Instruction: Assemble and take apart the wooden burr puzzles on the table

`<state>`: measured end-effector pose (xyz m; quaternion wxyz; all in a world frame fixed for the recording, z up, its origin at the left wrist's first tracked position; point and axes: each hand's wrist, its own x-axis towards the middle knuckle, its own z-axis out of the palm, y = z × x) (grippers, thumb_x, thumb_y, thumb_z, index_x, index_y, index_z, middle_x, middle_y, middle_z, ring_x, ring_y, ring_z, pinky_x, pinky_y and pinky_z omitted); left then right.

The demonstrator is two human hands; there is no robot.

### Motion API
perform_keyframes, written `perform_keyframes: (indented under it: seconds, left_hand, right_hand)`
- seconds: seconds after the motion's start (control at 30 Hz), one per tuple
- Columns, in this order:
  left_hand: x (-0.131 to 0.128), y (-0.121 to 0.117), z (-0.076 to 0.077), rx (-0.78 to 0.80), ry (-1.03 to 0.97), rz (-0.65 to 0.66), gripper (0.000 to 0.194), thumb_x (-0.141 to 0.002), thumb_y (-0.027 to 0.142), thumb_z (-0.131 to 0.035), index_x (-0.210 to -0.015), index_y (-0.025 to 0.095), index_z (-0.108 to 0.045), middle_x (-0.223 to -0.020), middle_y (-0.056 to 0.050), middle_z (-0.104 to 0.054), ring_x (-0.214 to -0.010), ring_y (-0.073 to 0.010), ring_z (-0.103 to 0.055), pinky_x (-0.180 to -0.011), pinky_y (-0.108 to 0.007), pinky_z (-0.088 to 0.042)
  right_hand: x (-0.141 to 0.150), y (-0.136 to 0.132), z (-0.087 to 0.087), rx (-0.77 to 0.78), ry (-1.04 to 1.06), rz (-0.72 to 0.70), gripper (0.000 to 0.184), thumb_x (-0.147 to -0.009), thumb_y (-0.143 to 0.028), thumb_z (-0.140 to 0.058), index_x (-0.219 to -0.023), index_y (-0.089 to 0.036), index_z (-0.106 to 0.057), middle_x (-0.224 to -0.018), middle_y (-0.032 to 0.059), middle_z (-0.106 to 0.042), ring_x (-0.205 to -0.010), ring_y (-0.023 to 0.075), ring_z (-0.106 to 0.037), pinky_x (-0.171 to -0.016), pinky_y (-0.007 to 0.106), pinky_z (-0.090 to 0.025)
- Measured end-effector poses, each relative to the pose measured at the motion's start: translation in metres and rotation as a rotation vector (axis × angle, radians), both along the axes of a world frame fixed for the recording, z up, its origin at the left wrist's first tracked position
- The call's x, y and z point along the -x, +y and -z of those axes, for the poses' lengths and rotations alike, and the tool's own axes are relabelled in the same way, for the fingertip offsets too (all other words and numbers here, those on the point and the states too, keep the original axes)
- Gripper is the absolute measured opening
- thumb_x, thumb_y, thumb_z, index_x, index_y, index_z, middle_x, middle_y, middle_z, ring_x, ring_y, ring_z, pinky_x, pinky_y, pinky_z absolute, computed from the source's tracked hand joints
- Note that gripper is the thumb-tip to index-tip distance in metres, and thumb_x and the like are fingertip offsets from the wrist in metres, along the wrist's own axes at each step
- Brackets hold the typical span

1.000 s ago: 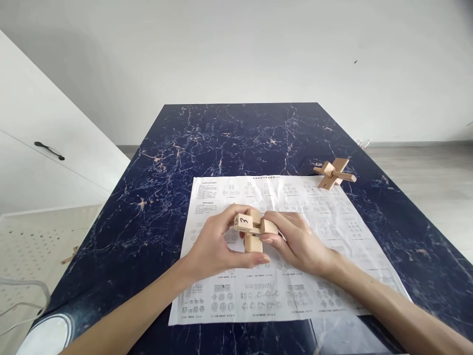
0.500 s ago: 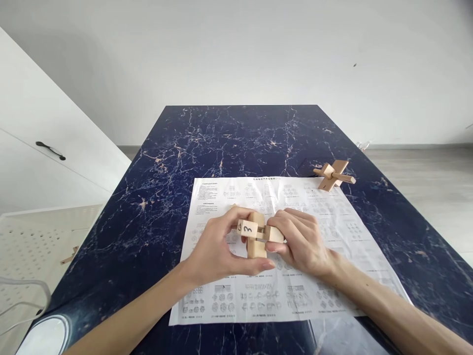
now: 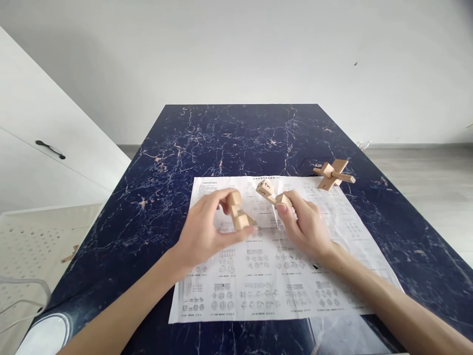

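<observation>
Between the fingers and thumb of my left hand (image 3: 207, 222) is a notched wooden puzzle piece (image 3: 238, 212), slightly blurred; a small pale part sticks out at its lower right, and I cannot tell whether it is separate. My right hand (image 3: 306, 222) pinches another wooden puzzle piece (image 3: 266, 189) by its near block. That piece has a narrow middle, and its far block carries handwritten digits, a 3 among them. The two pieces are apart, both held above a creased printed instruction sheet (image 3: 244, 271).
At the sheet's upper right corner stands an assembled wooden cross puzzle (image 3: 332, 175). A dark blue marbled table (image 3: 229, 143) lies under everything. On the left are a white cabinet (image 3: 48, 118), a perforated white surface (image 3: 33, 241) and a round white object (image 3: 46, 335).
The joined wooden pieces have come apart. My right hand has drawn the numbered piece up and to the right; my left hand keeps the other piece and has shifted a little left.
</observation>
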<state>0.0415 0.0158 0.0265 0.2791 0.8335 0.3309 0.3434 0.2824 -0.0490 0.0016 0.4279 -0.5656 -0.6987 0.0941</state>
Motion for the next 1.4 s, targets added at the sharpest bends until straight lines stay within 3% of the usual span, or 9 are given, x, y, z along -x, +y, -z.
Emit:
perform_keyframes:
  seconds: [0.17,0.43,0.6,0.77,0.93,1.1,1.2,1.3,1.4]
  left_hand:
    - [0.012,0.025,0.003,-0.173,0.203,-0.162,0.041,-0.091,0.051,-0.083,-0.109,0.023,-0.059,-0.114,-0.007,-0.066,-0.109,-0.0276,-0.064,-0.1,-0.047,-0.053]
    - [0.015,0.029,0.017,-0.116,0.357,-0.243,0.048,-0.096,0.062,-0.074,-0.115,0.02,-0.06,-0.13,-0.013,-0.059,-0.121,-0.0333,-0.057,-0.108,-0.055,-0.051]
    - [0.013,0.025,0.02,-0.073,0.365,-0.218,0.047,-0.101,0.061,-0.069,-0.123,0.02,-0.061,-0.14,-0.015,-0.058,-0.135,-0.0372,-0.05,-0.116,-0.059,-0.046]
    - [0.006,0.014,0.017,-0.216,0.288,-0.173,0.044,-0.103,0.05,-0.07,-0.135,0.022,-0.058,-0.14,-0.015,-0.059,-0.135,-0.0361,-0.054,-0.117,-0.06,-0.043]
    - [-0.004,-0.002,0.017,-0.263,0.332,-0.015,0.072,-0.085,0.072,-0.082,-0.132,0.02,-0.064,-0.134,-0.017,-0.065,-0.134,-0.0423,-0.054,-0.115,-0.065,-0.043]
    - [-0.006,-0.005,0.024,-0.268,0.322,0.021,0.046,-0.097,0.055,-0.076,-0.124,0.018,-0.068,-0.126,-0.016,-0.07,-0.13,-0.0398,-0.058,-0.116,-0.063,-0.045]
    - [-0.006,-0.008,0.017,-0.185,0.223,0.031,0.04,-0.101,0.049,-0.072,-0.129,0.021,-0.065,-0.13,-0.014,-0.07,-0.13,-0.037,-0.06,-0.118,-0.061,-0.045]
    - [-0.007,-0.012,0.003,0.085,-0.044,0.046,0.035,-0.108,0.053,-0.059,-0.129,0.025,-0.062,-0.132,-0.011,-0.066,-0.125,-0.0309,-0.062,-0.112,-0.053,-0.051]
    - [-0.008,-0.014,-0.008,0.575,-0.396,0.011,0.053,-0.111,0.069,-0.035,-0.094,0.024,-0.057,-0.092,-0.003,-0.058,-0.071,-0.0174,-0.058,-0.067,-0.035,-0.056]
  right_hand:
    - [0.002,0.002,0.001,0.111,-0.009,0.005,0.041,-0.115,-0.053,-0.038,-0.087,-0.025,-0.047,-0.059,-0.0051,-0.044,-0.049,0.0148,-0.039,-0.051,0.03,-0.03]
    - [0.002,0.004,-0.002,0.154,-0.001,-0.015,0.04,-0.114,-0.052,-0.039,-0.084,-0.026,-0.043,-0.057,-0.0061,-0.042,-0.047,0.0143,-0.037,-0.05,0.03,-0.028]
    - [0.002,0.005,0.0,0.177,-0.007,-0.032,0.038,-0.114,-0.049,-0.041,-0.083,-0.026,-0.043,-0.059,-0.0061,-0.043,-0.049,0.0142,-0.038,-0.052,0.029,-0.03]
    - [0.003,0.004,-0.001,0.19,-0.008,-0.049,0.04,-0.114,-0.052,-0.04,-0.084,-0.026,-0.044,-0.06,-0.0051,-0.045,-0.049,0.0142,-0.039,-0.051,0.029,-0.029]
    - [0.003,0.004,-0.002,0.189,-0.008,-0.057,0.045,-0.114,-0.057,-0.039,-0.083,-0.026,-0.046,-0.063,-0.003,-0.049,-0.05,0.0145,-0.041,-0.051,0.029,-0.032]
    - [0.003,0.004,0.0,0.18,-0.011,-0.055,0.045,-0.114,-0.057,-0.04,-0.083,-0.025,-0.046,-0.062,-0.0037,-0.048,-0.05,0.0139,-0.04,-0.051,0.029,-0.031]
    - [0.002,0.003,0.002,0.173,0.0,-0.044,0.042,-0.115,-0.053,-0.042,-0.084,-0.025,-0.047,-0.061,-0.0046,-0.046,-0.05,0.0138,-0.039,-0.052,0.03,-0.031]
    - [0.001,0.003,0.002,0.157,0.047,0.005,0.041,-0.115,-0.051,-0.043,-0.084,-0.025,-0.048,-0.061,-0.0049,-0.046,-0.051,0.0139,-0.039,-0.054,0.03,-0.031]
    - [0.001,0.004,0.0,0.143,0.094,0.024,0.043,-0.115,-0.049,-0.043,-0.08,-0.025,-0.044,-0.063,-0.0046,-0.045,-0.053,0.014,-0.04,-0.055,0.031,-0.031]
